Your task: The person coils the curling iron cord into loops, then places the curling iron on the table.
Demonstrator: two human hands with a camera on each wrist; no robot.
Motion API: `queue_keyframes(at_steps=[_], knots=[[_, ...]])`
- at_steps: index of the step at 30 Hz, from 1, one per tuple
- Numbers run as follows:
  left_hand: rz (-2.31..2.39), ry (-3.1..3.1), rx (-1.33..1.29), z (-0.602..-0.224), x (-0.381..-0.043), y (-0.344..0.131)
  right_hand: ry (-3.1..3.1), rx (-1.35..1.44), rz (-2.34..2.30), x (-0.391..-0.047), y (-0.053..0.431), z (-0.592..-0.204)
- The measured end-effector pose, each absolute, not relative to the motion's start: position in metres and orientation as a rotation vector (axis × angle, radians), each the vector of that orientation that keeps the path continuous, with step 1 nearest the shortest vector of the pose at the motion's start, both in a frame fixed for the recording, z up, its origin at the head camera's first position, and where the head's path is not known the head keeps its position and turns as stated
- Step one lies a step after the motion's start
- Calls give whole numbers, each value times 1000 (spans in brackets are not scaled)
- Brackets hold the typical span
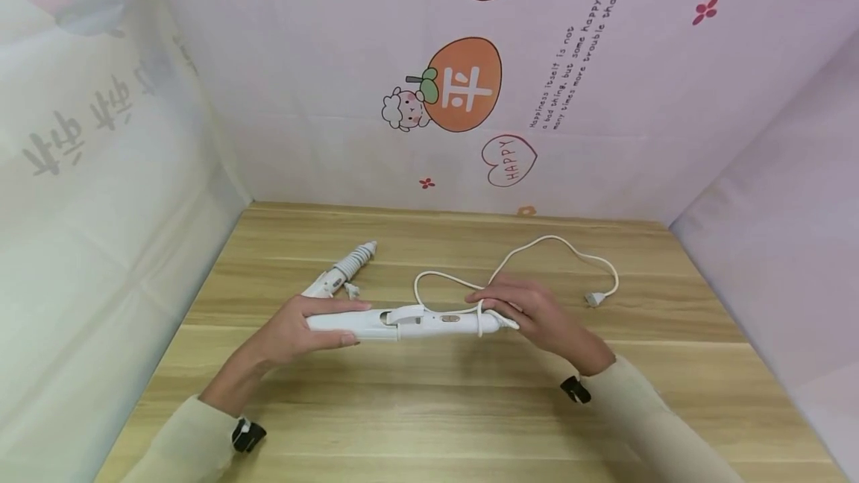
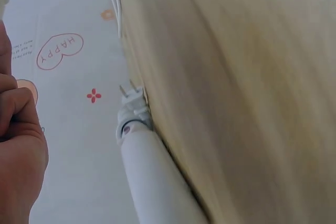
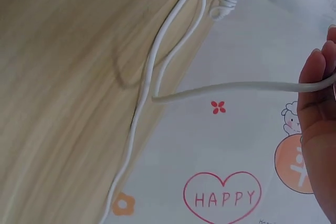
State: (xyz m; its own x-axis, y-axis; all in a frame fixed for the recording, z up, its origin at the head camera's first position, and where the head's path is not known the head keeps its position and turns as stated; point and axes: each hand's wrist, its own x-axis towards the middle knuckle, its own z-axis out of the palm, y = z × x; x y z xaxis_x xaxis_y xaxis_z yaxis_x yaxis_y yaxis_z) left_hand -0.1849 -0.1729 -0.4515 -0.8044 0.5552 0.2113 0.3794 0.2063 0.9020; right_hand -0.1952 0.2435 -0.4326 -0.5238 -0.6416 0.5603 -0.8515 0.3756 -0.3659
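A white hair curling iron is held crosswise above the table, its lever side facing up. My left hand grips its left end between thumb and fingers. At the other end, my right hand pinches the iron's white power cord, which loops once around the handle near its tail. The rest of the cord runs in a loose curve over the table to a plug. Behind my left hand lies a second white iron, with its cord coiled around its handle. The right fingertips are partly hidden.
The wood-grain table is enclosed by a printed back sheet and pale side sheets. Near the left wrist, the second iron's two-pin plug sticks out beside its body.
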Motion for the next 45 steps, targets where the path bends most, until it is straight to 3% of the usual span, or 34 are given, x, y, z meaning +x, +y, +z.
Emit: queue_keyframes(at_steps=[15,28,45], knots=[[1891,2292,769,-455,-181,-155,-2418,1015,1540,-184,226,-449],[1923,2525,586,-444,-179,-143,-2525,820,1256,-175,216,-447],[1552,2617,646,-434,-183,-160,-2231,1144,643,-179,234,-434]])
